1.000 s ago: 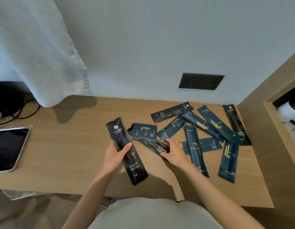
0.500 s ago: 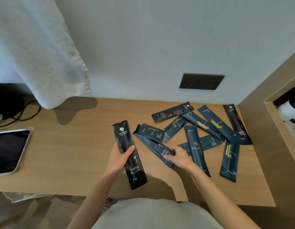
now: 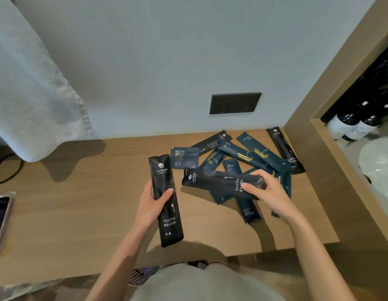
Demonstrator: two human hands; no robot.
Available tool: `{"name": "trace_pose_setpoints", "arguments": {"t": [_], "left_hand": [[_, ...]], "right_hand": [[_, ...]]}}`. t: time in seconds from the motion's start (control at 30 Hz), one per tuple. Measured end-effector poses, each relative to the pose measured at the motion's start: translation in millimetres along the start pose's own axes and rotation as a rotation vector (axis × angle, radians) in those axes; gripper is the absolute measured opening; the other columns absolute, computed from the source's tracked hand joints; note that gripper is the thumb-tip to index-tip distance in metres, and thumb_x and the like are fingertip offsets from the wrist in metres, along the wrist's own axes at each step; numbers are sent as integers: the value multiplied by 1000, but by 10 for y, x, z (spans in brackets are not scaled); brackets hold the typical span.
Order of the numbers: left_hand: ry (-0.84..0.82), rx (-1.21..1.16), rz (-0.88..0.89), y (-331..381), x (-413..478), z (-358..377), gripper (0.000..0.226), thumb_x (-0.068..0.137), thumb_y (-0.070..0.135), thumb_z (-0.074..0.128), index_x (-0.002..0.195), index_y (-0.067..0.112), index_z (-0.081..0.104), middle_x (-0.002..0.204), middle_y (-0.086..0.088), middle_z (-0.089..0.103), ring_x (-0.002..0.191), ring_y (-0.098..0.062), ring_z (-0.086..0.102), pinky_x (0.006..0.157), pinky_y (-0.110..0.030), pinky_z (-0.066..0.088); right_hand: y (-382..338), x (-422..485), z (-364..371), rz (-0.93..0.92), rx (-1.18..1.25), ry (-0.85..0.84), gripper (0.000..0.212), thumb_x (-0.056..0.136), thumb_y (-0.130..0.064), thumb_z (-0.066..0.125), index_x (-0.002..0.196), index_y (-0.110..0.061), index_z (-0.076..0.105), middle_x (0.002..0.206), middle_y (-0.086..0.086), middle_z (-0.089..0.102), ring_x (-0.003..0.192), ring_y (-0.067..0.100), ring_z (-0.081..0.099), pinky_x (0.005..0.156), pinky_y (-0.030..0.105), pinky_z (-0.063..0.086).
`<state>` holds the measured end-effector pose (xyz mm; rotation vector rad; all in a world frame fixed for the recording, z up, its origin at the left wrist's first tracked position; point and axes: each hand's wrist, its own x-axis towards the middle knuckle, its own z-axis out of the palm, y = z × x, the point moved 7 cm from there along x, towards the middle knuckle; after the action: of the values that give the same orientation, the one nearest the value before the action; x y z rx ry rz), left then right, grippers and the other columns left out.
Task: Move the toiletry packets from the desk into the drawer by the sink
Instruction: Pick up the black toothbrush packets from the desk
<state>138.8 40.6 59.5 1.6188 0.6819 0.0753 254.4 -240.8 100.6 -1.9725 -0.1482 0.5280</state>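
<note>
My left hand (image 3: 153, 204) grips a long black toothbrush packet (image 3: 166, 199), held upright above the wooden desk (image 3: 80, 203). A second black toothbrush packet (image 3: 217, 183) hangs level over the pile, with my right hand (image 3: 268, 193) closed on its right end. Below and behind it lie several dark blue packets with gold marks (image 3: 251, 156), fanned out on the desk. A small square sachet (image 3: 184, 157) lies at the pile's left. Two more black packets rest at the back (image 3: 212, 142) and the far right (image 3: 284, 148). No drawer is in view.
A light towel (image 3: 34, 94) hangs over the desk's back left. A tablet (image 3: 0, 216) lies at the left edge, with cables behind it. A dark wall socket (image 3: 235, 103) sits above the pile. To the right, a wooden partition (image 3: 314, 135) borders a counter with dark bottles (image 3: 353, 124).
My right hand pulled a black toothbrush packet out of the pile and lifted it. The square sachet now lies flat further back. My left hand kept its packet.
</note>
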Motion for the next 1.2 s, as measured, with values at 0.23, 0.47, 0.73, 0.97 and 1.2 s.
{"name": "trace_pose_setpoints", "arguments": {"t": [0.23, 0.47, 0.73, 0.97, 1.2], "left_hand": [[-66, 10, -4, 71, -51, 113, 34, 88, 23, 64, 121, 21, 55, 111, -4, 68, 97, -22, 66, 87, -41, 54], [-253, -44, -60, 54, -189, 302, 26, 96, 23, 50, 121, 20, 58, 107, -3, 72, 94, -19, 69, 77, -28, 55], [-344, -103, -80, 57, -261, 446, 31, 94, 19, 54, 125, 20, 57, 115, 0, 71, 105, -19, 67, 91, -35, 52], [-183, -206, -114, 0, -179, 289, 32, 88, 11, 63, 119, 16, 59, 104, -4, 74, 92, -21, 70, 73, -30, 53], [-42, -384, -245, -113, -80, 208, 29, 91, 6, 57, 120, 8, 55, 109, -13, 69, 94, -24, 67, 71, -31, 55]], "right_hand": [[-222, -118, -294, -88, 208, 216, 12, 87, -21, 67, 98, -25, 64, 95, -1, 70, 96, 12, 66, 79, 29, 56], [-499, -82, -31, -72, 339, 172, 21, 82, -18, 73, 100, -24, 63, 92, -7, 74, 85, 5, 72, 66, 22, 57], [-611, -54, 333, -60, 344, 56, 14, 87, -18, 67, 92, -30, 67, 82, -15, 74, 75, -2, 71, 57, 12, 53], [-240, -7, 31, 141, 590, 274, 23, 88, -19, 66, 109, -12, 63, 103, 7, 73, 93, 19, 71, 71, 27, 57], [-15, -144, 198, 277, 975, 254, 12, 88, -2, 60, 97, -9, 55, 107, 13, 65, 99, 25, 65, 73, 33, 61]]}}
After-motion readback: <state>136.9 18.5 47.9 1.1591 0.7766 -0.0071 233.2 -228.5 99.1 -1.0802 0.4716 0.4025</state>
